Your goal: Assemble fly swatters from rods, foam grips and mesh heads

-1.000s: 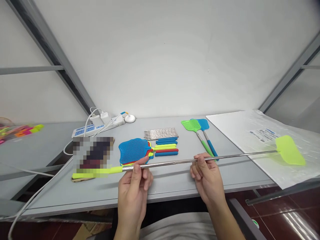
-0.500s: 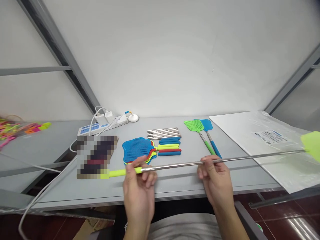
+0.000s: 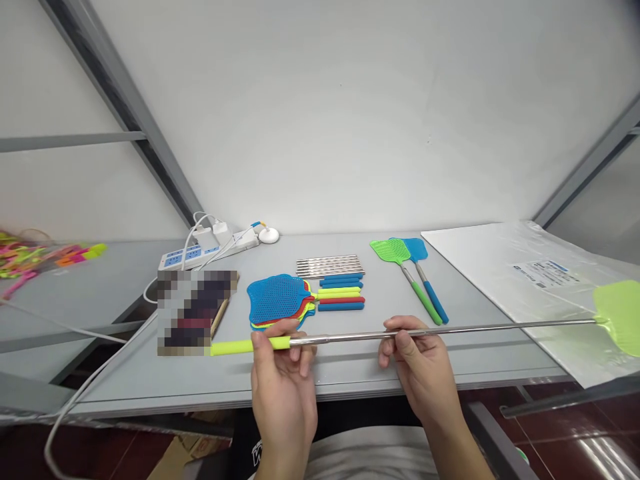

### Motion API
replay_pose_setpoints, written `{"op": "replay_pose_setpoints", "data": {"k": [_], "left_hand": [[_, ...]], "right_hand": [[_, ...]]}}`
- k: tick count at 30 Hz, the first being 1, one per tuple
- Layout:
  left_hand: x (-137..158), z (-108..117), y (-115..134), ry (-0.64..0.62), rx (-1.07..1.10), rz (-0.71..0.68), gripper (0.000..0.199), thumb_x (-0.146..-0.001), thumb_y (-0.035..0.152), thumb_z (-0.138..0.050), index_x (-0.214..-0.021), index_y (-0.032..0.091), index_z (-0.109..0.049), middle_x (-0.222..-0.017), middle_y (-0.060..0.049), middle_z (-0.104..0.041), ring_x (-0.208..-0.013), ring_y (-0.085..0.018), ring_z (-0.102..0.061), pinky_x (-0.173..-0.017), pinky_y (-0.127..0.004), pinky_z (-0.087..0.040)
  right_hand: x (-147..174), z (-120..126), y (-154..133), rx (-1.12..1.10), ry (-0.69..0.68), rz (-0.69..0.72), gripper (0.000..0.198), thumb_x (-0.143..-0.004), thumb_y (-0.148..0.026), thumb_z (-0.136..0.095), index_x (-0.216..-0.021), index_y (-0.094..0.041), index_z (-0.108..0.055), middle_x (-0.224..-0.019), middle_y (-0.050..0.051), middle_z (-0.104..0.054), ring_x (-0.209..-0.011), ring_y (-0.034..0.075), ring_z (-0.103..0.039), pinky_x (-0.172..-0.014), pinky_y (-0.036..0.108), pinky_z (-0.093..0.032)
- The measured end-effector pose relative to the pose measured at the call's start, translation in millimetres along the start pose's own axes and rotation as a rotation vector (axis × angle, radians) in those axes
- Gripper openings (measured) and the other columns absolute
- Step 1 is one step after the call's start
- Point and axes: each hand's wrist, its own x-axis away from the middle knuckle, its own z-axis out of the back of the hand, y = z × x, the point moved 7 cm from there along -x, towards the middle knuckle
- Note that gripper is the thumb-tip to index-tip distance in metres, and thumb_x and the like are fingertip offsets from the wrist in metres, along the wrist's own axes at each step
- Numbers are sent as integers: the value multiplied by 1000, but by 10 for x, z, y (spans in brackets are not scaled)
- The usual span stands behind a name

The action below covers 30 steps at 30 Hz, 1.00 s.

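An extended fly swatter [image 3: 345, 338] with a yellow handle, a thin metal rod and a yellow-green head lies level across both my hands. My left hand [image 3: 284, 373] is closed around the handle where it meets the rod. Farther along the rod, my right hand [image 3: 420, 363] pinches it between thumb and fingers. Behind my left hand is a stack of swatter heads [image 3: 277, 298], blue on top with red and yellow beneath. Beside it are several loose handles [image 3: 341, 301] in blue, red and yellow, with a row of metal rods [image 3: 330, 265] behind them.
A green swatter [image 3: 393, 251] and a blue swatter [image 3: 419, 249] lie toward the back right. A white plastic bag [image 3: 480, 267] covers the table's right end. On the left are a power strip [image 3: 175, 259] with cables and a pixelated flat object [image 3: 197, 313]. Colourful items [image 3: 45, 257] lie far left.
My right hand has slid slightly left along the rod. The swatter's head end has dropped and come a little left, so more of the head shows. My left hand keeps its hold.
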Motion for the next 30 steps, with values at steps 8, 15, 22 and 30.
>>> {"op": "replay_pose_setpoints", "data": {"k": [8, 15, 22, 30], "left_hand": [[-137, 111, 177, 42, 39, -62, 40, -95, 52, -51, -84, 18, -69, -56, 5, -41, -43, -7, -35, -53, -22, -44], [-195, 146, 237, 63, 51, -50, 38, -95, 52, -52, -82, 20, -67, -57, 6, -41, -42, -6, -33, -54, -22, -45], [-244, 163, 233, 66, 56, -48, 38, -94, 52, -53, -79, 20, -63, -57, 7, -39, -41, -6, -32, -53, -23, -45], [-138, 66, 184, 99, 117, -60, 36, -95, 51, -51, -78, 21, -61, -58, 6, -38, -45, -9, -34, -48, -21, -41]], "right_hand": [[-48, 162, -80, -12, 86, 36, 17, -84, -34, -74, -95, -21, -73, -72, 4, -68, -63, 16, -61, -58, 29, -50], [-86, 257, -195, -85, 158, 75, 25, -89, -45, -66, -92, -21, -72, -70, 2, -62, -61, 14, -57, -57, 28, -47], [-138, 443, -354, -158, 273, 163, 29, -95, -45, -56, -82, -21, -68, -68, -1, -49, -57, 11, -49, -55, 27, -43], [-100, 268, -304, -87, 168, 181, 31, -97, -41, -54, -80, -21, -71, -81, 2, -49, -70, 13, -46, -68, 28, -41]]}}
